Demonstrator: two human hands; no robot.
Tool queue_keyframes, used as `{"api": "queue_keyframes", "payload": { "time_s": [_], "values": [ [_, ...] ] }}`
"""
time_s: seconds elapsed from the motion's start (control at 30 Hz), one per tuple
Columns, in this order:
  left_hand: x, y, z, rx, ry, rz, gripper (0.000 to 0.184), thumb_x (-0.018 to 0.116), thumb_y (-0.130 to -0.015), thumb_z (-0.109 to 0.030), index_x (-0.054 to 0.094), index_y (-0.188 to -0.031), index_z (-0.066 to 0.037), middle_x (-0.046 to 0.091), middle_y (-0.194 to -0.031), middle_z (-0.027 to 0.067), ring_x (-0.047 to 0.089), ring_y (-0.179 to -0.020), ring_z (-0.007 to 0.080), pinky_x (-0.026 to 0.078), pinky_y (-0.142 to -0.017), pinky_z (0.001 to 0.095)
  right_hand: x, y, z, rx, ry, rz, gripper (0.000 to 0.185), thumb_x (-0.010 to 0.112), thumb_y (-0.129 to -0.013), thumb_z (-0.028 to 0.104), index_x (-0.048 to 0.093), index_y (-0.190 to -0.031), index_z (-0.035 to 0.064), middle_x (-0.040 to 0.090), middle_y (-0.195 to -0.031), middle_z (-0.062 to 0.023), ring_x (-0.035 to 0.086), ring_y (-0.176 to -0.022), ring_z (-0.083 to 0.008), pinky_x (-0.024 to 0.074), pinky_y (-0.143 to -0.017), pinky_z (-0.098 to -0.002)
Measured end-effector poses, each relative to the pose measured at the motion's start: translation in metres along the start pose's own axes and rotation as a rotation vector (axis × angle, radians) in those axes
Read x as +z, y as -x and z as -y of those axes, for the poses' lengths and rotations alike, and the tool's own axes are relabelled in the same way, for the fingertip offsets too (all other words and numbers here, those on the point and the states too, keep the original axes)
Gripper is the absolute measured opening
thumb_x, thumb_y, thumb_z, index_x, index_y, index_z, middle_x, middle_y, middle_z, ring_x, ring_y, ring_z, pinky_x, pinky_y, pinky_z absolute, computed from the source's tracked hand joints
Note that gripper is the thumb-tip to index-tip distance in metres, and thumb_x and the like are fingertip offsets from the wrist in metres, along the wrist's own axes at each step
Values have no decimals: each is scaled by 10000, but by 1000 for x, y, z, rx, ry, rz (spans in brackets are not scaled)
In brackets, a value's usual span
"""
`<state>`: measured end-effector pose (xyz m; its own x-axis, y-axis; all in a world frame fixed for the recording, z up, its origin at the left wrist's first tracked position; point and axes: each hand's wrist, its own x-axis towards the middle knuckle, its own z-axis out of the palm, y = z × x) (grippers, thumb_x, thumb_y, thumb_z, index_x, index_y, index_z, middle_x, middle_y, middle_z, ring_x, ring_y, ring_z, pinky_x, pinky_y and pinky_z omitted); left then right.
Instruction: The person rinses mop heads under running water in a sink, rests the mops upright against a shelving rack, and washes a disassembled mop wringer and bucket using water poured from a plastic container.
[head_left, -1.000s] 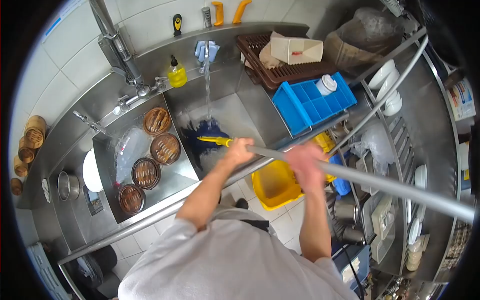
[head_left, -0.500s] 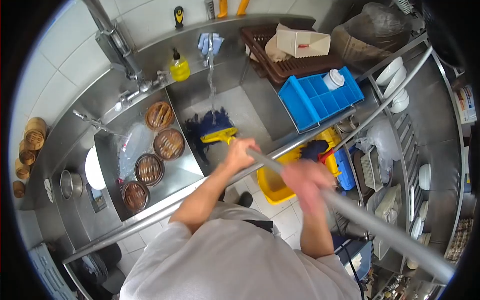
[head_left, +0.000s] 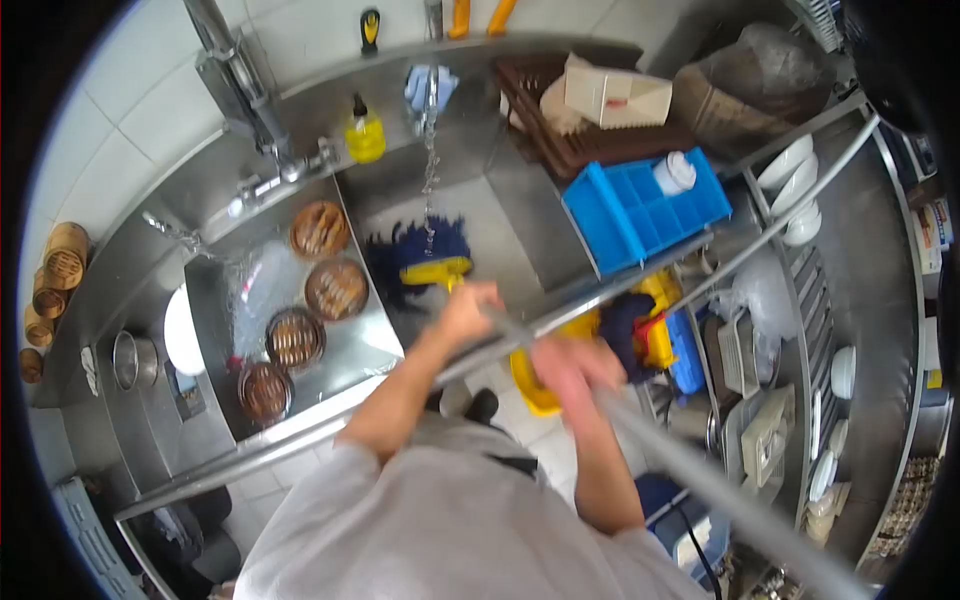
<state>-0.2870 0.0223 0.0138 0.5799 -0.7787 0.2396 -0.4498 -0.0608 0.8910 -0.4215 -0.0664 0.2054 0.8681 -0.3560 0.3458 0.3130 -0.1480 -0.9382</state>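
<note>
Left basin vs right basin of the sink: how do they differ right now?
Contents: the left basin holds four round brown baskets and clear plastic; the right basin holds a blue mop head.
Fill: things take up much of the left basin's floor, while the right basin has a broad bare patch.
Shared: both are metal, side by side in one counter.

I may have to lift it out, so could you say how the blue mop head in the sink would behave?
The blue mop head is probably floppy, as it splays loosely in the sink. It is likely heavy for its size and drippy, since running water falls onto it. The smooth yellow holder should be stiff.
</note>
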Motion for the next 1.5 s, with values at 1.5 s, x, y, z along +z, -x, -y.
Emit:
{"api": "queue_keyframes", "payload": {
  "time_s": [1.5],
  "values": [
    [-1,34,-3,-226,-131,380,337,717,-684,-110,695,-1012,-32,684,-1049,218,653,-1010,363,521,-891,420,-11,-8,20,265,196,-45,383,594,-945,145,412,-612,94,440,-609,44,396,-563,-111,336,-508,-281]
  ]
}}
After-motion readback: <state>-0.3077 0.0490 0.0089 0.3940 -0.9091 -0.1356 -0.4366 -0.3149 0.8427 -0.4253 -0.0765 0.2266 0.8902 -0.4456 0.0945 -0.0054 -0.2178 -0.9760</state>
